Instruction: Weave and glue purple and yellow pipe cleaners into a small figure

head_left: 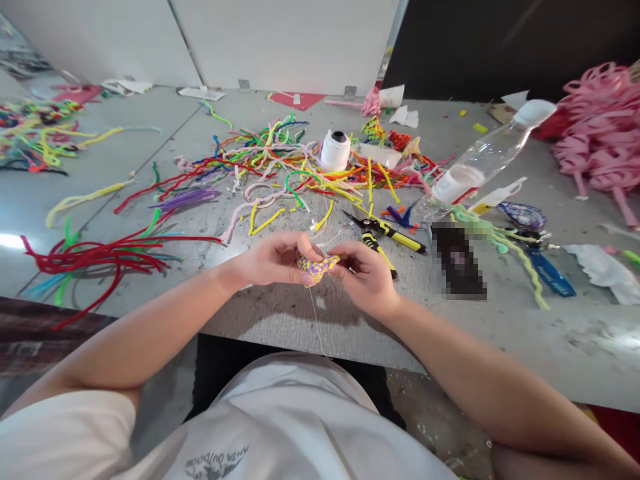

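Note:
A small yellow and purple woven piece (316, 268) is held between my two hands above the front part of the grey table. My left hand (280, 259) pinches its left side with thumb and fingers. At its right end, the closed fingers of my right hand (364, 275) grip the edge. A thin pale thread (316, 317) hangs from the piece toward my shirt. Just behind my right hand lie black pliers with yellow handles (395, 235) and a second yellow-handled tool (375, 245).
Many coloured fuzzy stems (260, 157) spread across the table (270, 320) behind my hands, around a white spool (335, 151). Red stems (115, 257) lie left. On the right are a tilted plastic bottle (480, 160), a pixelated dark object (457, 260) and pink loops (600, 127).

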`<move>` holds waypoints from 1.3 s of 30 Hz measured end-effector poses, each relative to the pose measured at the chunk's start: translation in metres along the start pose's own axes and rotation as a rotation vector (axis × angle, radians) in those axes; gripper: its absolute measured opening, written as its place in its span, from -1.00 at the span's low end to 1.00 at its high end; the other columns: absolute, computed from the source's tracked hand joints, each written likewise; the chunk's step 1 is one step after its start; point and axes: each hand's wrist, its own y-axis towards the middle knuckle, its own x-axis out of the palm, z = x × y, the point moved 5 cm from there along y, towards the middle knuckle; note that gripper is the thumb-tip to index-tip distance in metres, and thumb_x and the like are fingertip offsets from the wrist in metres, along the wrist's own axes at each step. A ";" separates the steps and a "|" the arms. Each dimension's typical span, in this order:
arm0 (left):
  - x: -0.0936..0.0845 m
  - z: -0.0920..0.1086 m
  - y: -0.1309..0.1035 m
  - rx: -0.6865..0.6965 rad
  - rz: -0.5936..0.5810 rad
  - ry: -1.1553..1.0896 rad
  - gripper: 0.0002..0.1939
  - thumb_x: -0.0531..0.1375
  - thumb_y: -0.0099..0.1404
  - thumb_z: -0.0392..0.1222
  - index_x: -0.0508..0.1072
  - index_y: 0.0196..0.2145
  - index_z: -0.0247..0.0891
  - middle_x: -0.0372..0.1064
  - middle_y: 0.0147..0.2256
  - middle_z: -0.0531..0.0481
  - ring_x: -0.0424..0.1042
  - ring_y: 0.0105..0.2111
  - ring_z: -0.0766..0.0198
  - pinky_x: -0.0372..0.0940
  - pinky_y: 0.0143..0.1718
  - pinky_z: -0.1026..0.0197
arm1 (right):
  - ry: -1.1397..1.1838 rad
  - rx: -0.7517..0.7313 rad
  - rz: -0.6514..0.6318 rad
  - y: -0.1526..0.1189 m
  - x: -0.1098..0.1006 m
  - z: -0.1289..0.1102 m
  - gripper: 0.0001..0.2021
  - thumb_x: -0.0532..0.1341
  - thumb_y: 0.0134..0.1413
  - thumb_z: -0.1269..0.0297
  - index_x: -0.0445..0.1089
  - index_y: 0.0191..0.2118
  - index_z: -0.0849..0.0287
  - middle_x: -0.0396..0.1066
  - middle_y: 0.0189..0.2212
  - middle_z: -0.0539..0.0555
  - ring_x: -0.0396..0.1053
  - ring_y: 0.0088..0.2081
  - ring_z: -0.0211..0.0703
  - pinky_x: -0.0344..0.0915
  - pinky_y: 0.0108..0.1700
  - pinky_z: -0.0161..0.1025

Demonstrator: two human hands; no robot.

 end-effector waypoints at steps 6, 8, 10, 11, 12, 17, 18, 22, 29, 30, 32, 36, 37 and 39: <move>-0.010 0.009 -0.030 -0.001 0.096 0.087 -0.73 0.56 0.22 -0.27 0.59 -0.21 -0.22 0.67 -0.06 -0.10 0.69 -0.22 0.25 0.60 -0.21 0.23 | -0.126 0.111 -0.202 -0.005 0.011 0.006 -0.56 0.25 0.38 -0.23 0.39 -0.14 0.11 0.37 -0.48 -0.05 0.27 -0.46 -0.25 0.20 -0.37 -0.25; -0.016 0.014 -0.040 0.017 0.153 0.115 -0.73 0.56 0.21 -0.28 0.59 -0.20 -0.25 0.66 -0.05 -0.11 0.70 -0.21 0.26 0.60 -0.19 0.26 | -0.152 0.129 -0.264 -0.006 0.019 0.005 -0.58 0.31 0.34 -0.18 0.42 -0.19 0.14 0.38 -0.46 -0.03 0.24 -0.44 -0.26 0.15 -0.34 -0.25; -0.019 0.017 -0.046 0.046 0.187 0.143 -0.72 0.57 0.20 -0.28 0.60 -0.21 -0.27 0.66 -0.08 -0.13 0.69 -0.20 0.27 0.58 -0.18 0.29 | -0.142 0.137 -0.329 -0.006 0.031 0.003 -0.56 0.39 0.25 -0.16 0.47 -0.15 0.17 0.45 -0.38 0.02 0.27 -0.40 -0.24 0.18 -0.29 -0.24; -0.019 0.017 -0.048 0.057 0.191 0.147 -0.72 0.57 0.20 -0.26 0.59 -0.21 -0.27 0.66 -0.10 -0.13 0.69 -0.20 0.27 0.58 -0.18 0.29 | -0.122 0.140 -0.364 -0.007 0.039 0.001 -0.54 0.40 0.22 -0.17 0.49 -0.12 0.18 0.48 -0.34 0.05 0.30 -0.38 -0.23 0.21 -0.28 -0.24; -0.018 0.017 -0.048 0.064 0.192 0.142 -0.71 0.57 0.20 -0.25 0.59 -0.21 -0.28 0.66 -0.09 -0.14 0.69 -0.21 0.27 0.59 -0.18 0.29 | -0.096 0.143 -0.398 -0.007 0.046 0.000 -0.52 0.40 0.21 -0.19 0.50 -0.11 0.18 0.51 -0.31 0.06 0.31 -0.38 -0.24 0.24 -0.29 -0.25; -0.017 0.012 -0.046 0.074 0.226 0.072 -0.71 0.57 0.21 -0.25 0.59 -0.19 -0.26 0.67 -0.07 -0.11 0.70 -0.30 0.28 0.60 -0.25 0.30 | -0.024 0.150 -0.461 -0.012 0.069 -0.001 -0.66 0.25 0.34 0.00 0.43 -0.35 0.16 0.37 -0.52 -0.05 0.22 -0.49 -0.31 0.21 -0.40 -0.30; -0.018 0.012 -0.046 0.071 0.234 0.065 -0.70 0.57 0.20 -0.25 0.59 -0.19 -0.26 0.68 -0.09 -0.10 0.70 -0.30 0.29 0.60 -0.26 0.32 | -0.031 0.147 -0.441 -0.012 0.066 0.000 -0.70 0.23 0.34 0.07 0.42 -0.36 0.16 0.35 -0.53 -0.06 0.21 -0.49 -0.31 0.20 -0.41 -0.31; -0.021 0.018 -0.050 0.037 0.243 0.066 -0.70 0.58 0.20 -0.25 0.60 -0.18 -0.26 0.68 -0.11 -0.08 0.70 -0.33 0.28 0.64 -0.24 0.23 | -0.106 0.118 -0.269 0.000 0.036 0.010 -0.84 0.22 0.26 0.24 0.38 -0.36 0.16 0.35 -0.49 -0.04 0.25 -0.44 -0.28 0.21 -0.37 -0.29; 0.000 0.015 -0.051 -0.054 0.137 0.096 -0.71 0.60 0.16 -0.21 0.64 -0.22 -0.23 0.65 -0.09 -0.08 0.67 -0.26 0.26 0.62 -0.23 0.23 | -0.251 -0.095 -0.197 0.023 0.021 0.017 -0.57 0.28 0.33 0.11 0.40 0.24 0.10 0.51 -0.18 0.11 0.41 -0.23 -0.10 0.40 -0.14 -0.12; 0.005 0.012 -0.050 -0.063 0.117 0.116 -0.72 0.60 0.16 -0.21 0.64 -0.22 -0.23 0.65 -0.12 -0.08 0.66 -0.26 0.27 0.60 -0.22 0.26 | -0.275 -0.136 -0.221 0.024 0.025 0.016 -0.60 0.28 0.35 0.09 0.44 0.21 0.09 0.53 -0.17 0.12 0.43 -0.20 -0.08 0.41 -0.08 -0.09; 0.013 0.008 -0.048 -0.080 0.081 0.148 -0.72 0.60 0.17 -0.20 0.66 -0.21 -0.23 0.65 -0.14 -0.09 0.65 -0.22 0.28 0.56 -0.18 0.29 | -0.321 -0.202 -0.251 0.026 0.029 0.016 -0.76 0.23 0.43 0.08 0.55 0.00 0.07 0.54 -0.24 0.12 0.45 -0.17 -0.04 0.40 -0.01 -0.06; 0.016 0.006 -0.050 -0.076 0.076 0.203 -0.72 0.59 0.18 -0.17 0.68 -0.19 -0.22 0.66 -0.08 -0.14 0.66 -0.12 0.25 0.54 -0.07 0.26 | -0.427 -0.256 -0.135 0.040 0.000 0.022 -0.71 0.15 0.49 0.10 0.49 -0.26 0.09 0.52 -0.28 0.15 0.44 -0.16 -0.01 0.38 0.01 -0.03; 0.015 0.007 -0.051 -0.067 0.086 0.224 -0.72 0.59 0.18 -0.17 0.68 -0.18 -0.22 0.66 -0.07 -0.15 0.66 -0.11 0.24 0.54 -0.05 0.25 | -0.454 -0.252 -0.072 0.044 -0.012 0.024 -0.70 0.11 0.51 0.12 0.46 -0.26 0.09 0.50 -0.29 0.15 0.42 -0.18 -0.01 0.38 -0.01 -0.02; 0.011 0.009 -0.054 -0.043 0.104 0.262 -0.72 0.59 0.19 -0.17 0.67 -0.18 -0.22 0.66 -0.07 -0.14 0.66 -0.13 0.25 0.53 -0.05 0.24 | -0.499 -0.248 0.038 0.051 -0.030 0.025 -0.68 0.05 0.54 0.14 0.41 -0.26 0.09 0.45 -0.32 0.15 0.38 -0.21 0.00 0.37 -0.03 0.02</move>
